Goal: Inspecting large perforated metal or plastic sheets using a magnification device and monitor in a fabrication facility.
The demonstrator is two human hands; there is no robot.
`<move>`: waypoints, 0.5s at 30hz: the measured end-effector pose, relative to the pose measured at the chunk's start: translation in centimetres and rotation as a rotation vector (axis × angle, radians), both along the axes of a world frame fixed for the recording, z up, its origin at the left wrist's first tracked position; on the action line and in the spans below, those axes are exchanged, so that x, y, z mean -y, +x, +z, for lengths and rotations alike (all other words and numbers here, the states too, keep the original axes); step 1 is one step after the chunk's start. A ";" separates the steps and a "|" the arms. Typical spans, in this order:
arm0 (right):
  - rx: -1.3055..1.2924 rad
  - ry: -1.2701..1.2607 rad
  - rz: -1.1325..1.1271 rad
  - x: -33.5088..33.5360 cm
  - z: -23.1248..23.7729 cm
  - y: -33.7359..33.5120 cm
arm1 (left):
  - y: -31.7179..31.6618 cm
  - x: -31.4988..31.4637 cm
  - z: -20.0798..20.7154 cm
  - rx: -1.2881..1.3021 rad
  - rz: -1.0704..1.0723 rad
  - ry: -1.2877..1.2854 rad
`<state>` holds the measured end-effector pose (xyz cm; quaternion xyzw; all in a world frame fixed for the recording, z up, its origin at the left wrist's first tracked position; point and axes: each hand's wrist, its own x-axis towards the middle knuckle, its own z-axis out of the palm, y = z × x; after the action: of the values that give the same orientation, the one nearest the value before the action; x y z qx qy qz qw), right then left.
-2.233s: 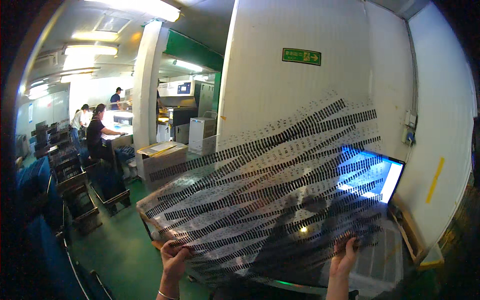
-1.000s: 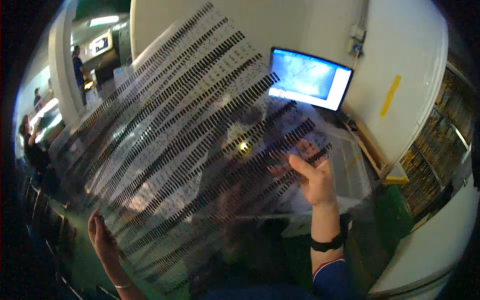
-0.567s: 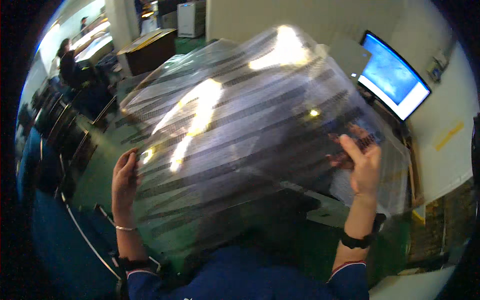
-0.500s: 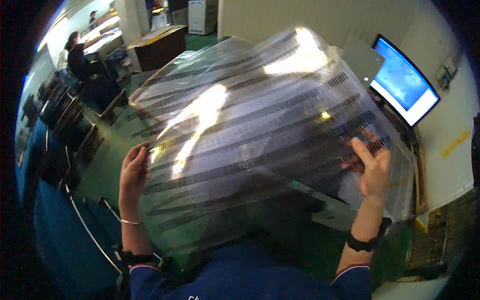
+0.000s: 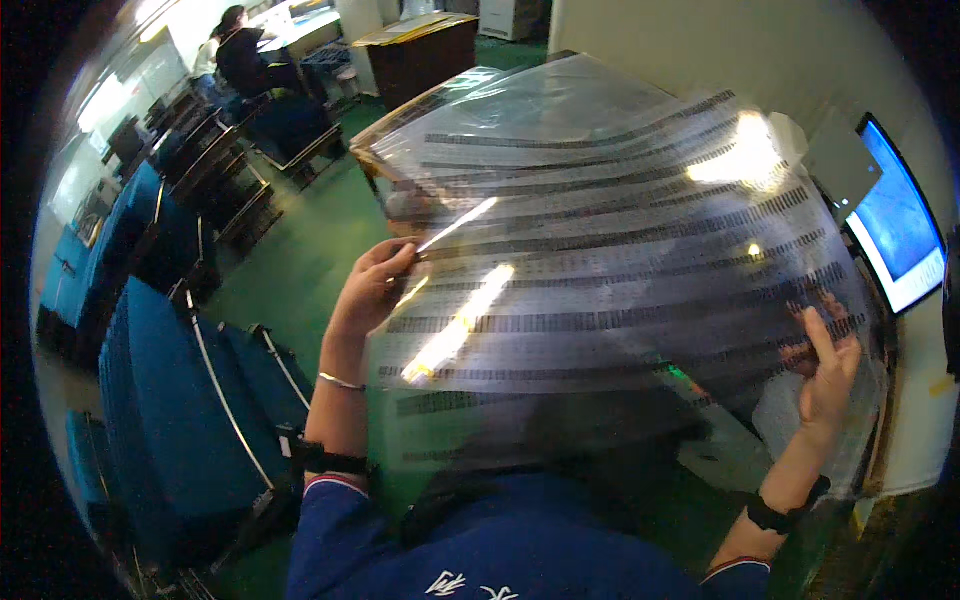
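A large, clear plastic film sheet (image 5: 600, 300) printed with rows of dark marks spans the space between my hands, with bright glare on it. My left hand (image 5: 378, 280) pinches its left edge between thumb and fingers. At the right edge, my right hand (image 5: 828, 365) grips the film, its thumb on the near face and the fingers seen through the sheet behind. Through the film shows a table top, blurred, and part of the green floor.
Blue panels or covers on frames (image 5: 190, 420) stand in rows at the left. A lit monitor (image 5: 905, 230) is at the right by the wall. Farther back are a dark cabinet (image 5: 425, 65), a white unit (image 5: 497, 18) and a seated person (image 5: 243, 55) at a bright table.
The view has swung left, so the scene sits farther right. The film hangs flatter, its raised far part lowered. Both hands keep hold of it.
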<state>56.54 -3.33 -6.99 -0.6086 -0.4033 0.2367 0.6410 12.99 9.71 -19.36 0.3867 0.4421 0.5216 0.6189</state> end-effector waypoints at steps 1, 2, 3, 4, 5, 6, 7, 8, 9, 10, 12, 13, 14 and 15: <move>0.077 -0.009 0.007 -0.3 -0.6 0.3 | -0.9 -0.1 -0.3 0.020 -0.021 -0.001; 0.161 -0.018 0.002 -0.5 -0.8 0.7 | -1.1 -0.5 -0.8 0.051 -0.057 -0.002; 0.126 -0.050 -0.015 -0.5 -0.7 0.9 | -1.3 -0.7 -1.0 0.083 -0.094 -0.002; 0.092 -0.082 -0.032 -0.7 -0.6 0.9 | -1.5 -0.7 -1.1 0.070 -0.096 -0.006; 0.106 -0.038 -0.009 -0.8 -0.9 0.9 | -1.6 -0.7 -1.0 0.060 -0.100 -0.007; 0.083 -0.050 -0.031 -0.8 -0.9 0.9 | -1.7 -0.7 -1.0 0.049 -0.104 -0.009; 0.060 -0.061 -0.052 -0.7 -0.9 0.8 | -1.5 -0.6 -1.2 0.057 -0.104 -0.015; 0.031 -0.068 -0.065 -0.9 -0.9 0.5 | -1.7 -0.6 -1.3 0.059 -0.095 -0.016; 0.036 -0.066 -0.052 -0.9 -0.9 0.5 | -1.9 -0.5 -1.4 0.060 -0.086 -0.017; 0.041 -0.064 -0.039 -0.7 -0.8 0.6 | -2.2 -0.5 -1.5 0.063 -0.092 -0.011; 0.057 -0.031 -0.042 -0.4 -1.0 0.9 | -2.0 -0.7 -1.7 0.081 -0.124 0.001; 0.062 0.000 -0.052 -0.3 -1.3 0.9 | -1.8 -0.6 -1.7 0.108 -0.122 -0.010; 0.068 0.030 -0.059 -0.2 -1.5 1.3 | -1.7 -0.6 -1.6 0.081 -0.118 -0.009; 0.070 0.006 -0.076 -0.2 -1.4 1.5 | -1.5 -0.7 -1.7 0.054 -0.119 -0.008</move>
<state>58.08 -3.17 -8.36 -0.6297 -0.4025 0.1896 0.6368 11.48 10.45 -21.04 0.3954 0.4034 0.4924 0.6621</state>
